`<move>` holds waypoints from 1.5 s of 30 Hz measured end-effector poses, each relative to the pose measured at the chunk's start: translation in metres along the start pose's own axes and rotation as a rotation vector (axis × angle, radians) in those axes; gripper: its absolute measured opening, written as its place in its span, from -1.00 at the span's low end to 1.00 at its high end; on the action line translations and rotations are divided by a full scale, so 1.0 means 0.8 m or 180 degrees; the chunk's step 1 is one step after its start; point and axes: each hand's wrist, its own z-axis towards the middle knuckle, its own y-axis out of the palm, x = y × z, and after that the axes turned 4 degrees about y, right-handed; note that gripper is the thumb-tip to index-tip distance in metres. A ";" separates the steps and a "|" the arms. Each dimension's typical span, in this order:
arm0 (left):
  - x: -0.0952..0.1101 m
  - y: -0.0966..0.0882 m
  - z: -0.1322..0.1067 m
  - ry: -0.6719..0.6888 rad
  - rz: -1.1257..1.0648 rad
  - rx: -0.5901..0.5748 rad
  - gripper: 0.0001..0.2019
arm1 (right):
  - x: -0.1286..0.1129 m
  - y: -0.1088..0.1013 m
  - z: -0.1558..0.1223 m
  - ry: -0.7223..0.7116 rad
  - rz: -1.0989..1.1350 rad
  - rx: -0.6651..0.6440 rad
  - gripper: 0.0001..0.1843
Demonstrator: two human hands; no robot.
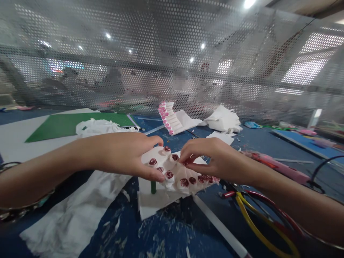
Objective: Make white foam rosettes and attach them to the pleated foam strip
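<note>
My left hand [126, 156] is closed around a white paper strip [176, 175] that carries several rolled tips coloured dark red, with a green stick [153, 187] poking down below the fingers. My right hand [212, 157] pinches one red tip near the middle of the same strip. Both hands meet just above a blue table [166, 233].
White tissue sheets [80, 211] lie under my left forearm. A second strip with pink tips [169, 118] and crumpled white paper [224, 122] sit farther back. A green board [72, 123] is at the back left. Red and yellow cables [258, 215] trail at the right. A perforated mesh screen [161, 57] walls the far side.
</note>
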 end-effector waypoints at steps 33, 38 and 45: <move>0.040 -0.019 0.019 0.0641 -0.0152 0.1266 -0.72 | -0.015 -0.030 -0.005 -0.0047 -0.0573 0.0773 -0.90; 0.047 -0.020 0.021 0.0763 -0.0153 0.1374 -0.69 | -0.021 -0.039 -0.010 0.0128 -0.0603 0.1010 -0.93; 0.046 -0.013 0.029 0.1073 0.0462 0.1586 -0.86 | -0.021 -0.046 -0.012 0.0190 -0.0328 0.1209 -0.85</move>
